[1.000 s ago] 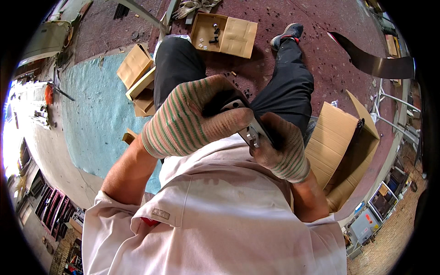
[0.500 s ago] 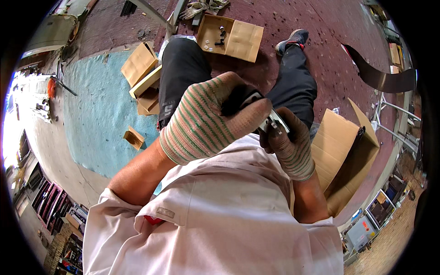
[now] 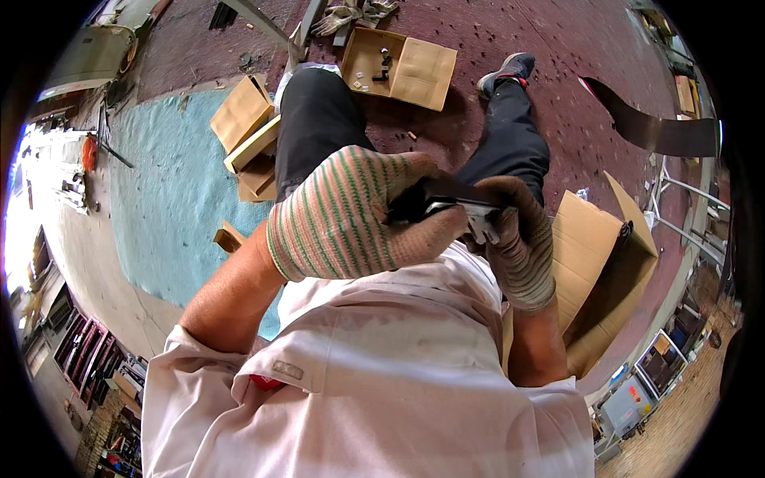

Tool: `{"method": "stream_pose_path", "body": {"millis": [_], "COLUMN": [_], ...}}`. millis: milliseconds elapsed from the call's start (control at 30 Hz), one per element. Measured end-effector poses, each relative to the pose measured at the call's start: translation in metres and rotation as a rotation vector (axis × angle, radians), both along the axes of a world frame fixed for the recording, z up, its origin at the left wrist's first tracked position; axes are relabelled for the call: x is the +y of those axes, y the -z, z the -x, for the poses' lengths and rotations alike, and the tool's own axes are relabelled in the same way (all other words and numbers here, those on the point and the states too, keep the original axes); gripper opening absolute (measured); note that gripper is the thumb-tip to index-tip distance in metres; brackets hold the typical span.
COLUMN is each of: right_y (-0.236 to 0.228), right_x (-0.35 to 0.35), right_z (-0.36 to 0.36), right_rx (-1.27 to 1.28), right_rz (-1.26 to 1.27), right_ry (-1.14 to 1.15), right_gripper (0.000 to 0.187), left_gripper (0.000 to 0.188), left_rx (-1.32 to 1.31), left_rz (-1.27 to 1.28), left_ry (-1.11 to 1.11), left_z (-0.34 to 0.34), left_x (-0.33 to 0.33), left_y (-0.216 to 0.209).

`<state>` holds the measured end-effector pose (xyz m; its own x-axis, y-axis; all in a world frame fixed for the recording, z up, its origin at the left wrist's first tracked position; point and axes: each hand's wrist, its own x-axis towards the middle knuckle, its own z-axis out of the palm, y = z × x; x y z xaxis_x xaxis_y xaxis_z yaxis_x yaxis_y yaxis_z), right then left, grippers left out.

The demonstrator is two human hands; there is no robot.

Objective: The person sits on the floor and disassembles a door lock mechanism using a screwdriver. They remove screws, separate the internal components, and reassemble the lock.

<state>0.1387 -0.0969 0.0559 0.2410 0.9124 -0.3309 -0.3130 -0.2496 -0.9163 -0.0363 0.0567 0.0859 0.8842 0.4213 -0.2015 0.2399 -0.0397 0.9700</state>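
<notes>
In front of my lap, a black and silver metal fitting [image 3: 450, 198] is held between both hands; its exact kind is unclear. My left hand [image 3: 343, 213], in a knit glove with green and pink stripes, is closed round the black end, thumb along the near side. At the silver end, my right hand [image 3: 522, 251], in a similar but dirtier glove, is closed on it with fingers curled. Short silver prongs show beside the right fingers. The gloves cover much of the fitting.
Past my knees lies an open cardboard box [image 3: 422, 73] with small black and white parts [image 3: 382, 68]. A bigger carton [image 3: 586, 251] stands at right. Flattened cardboard [image 3: 241, 114] rests on a blue mat [image 3: 163, 191]. Spare gloves [image 3: 347, 17] and a dark curved strip [image 3: 665, 134] lie farther off.
The fitting has turned from sloping down to the right to lying nearly level. My right hand has shifted slightly right, its fingers now higher over the silver end. Both hands keep hold.
</notes>
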Motion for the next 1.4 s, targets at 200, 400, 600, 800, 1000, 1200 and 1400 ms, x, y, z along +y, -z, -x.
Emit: {"method": "stream_pose_path", "body": {"millis": [200,400,600,800,1000,1200,1400], "right_y": [-0.022,-0.025,-0.041,-0.048,-0.049,-0.045,-0.023], "right_x": [0.011,0.007,0.004,0.01,0.01,0.01,0.007], "right_z": [0.002,-0.002,-0.003,-0.011,-0.018,-0.014,-0.003], "right_rx": [-0.17,-0.231,-0.434,-0.543,-0.621,-0.45,-0.348], "right_rz": [-0.014,-0.065,-0.049,-0.134,-0.227,-0.155,-0.132], "right_ry": [0.062,0.032,-0.027,-0.076,-0.127,-0.096,0.118], "right_gripper": [0.045,0.038,0.038,0.039,0.038,0.038,0.03], "left_gripper": [0.027,0.03,0.029,0.041,0.042,0.034,0.03], "left_rx": [-0.094,-0.13,-0.167,-0.106,-0.209,-0.168,-0.236], "left_rz": [-0.175,-0.436,-0.59,-0.498,-0.494,-0.441,-0.568], "left_ry": [-0.075,-0.021,0.028,0.098,0.106,0.132,-0.136], "left_z": [0.003,0.007,0.011,0.016,0.013,0.014,0.008], "left_x": [-0.006,-0.011,-0.012,-0.009,-0.007,-0.01,-0.025], "left_y": [0.004,0.006,0.003,0.009,0.004,0.009,0.013]}}
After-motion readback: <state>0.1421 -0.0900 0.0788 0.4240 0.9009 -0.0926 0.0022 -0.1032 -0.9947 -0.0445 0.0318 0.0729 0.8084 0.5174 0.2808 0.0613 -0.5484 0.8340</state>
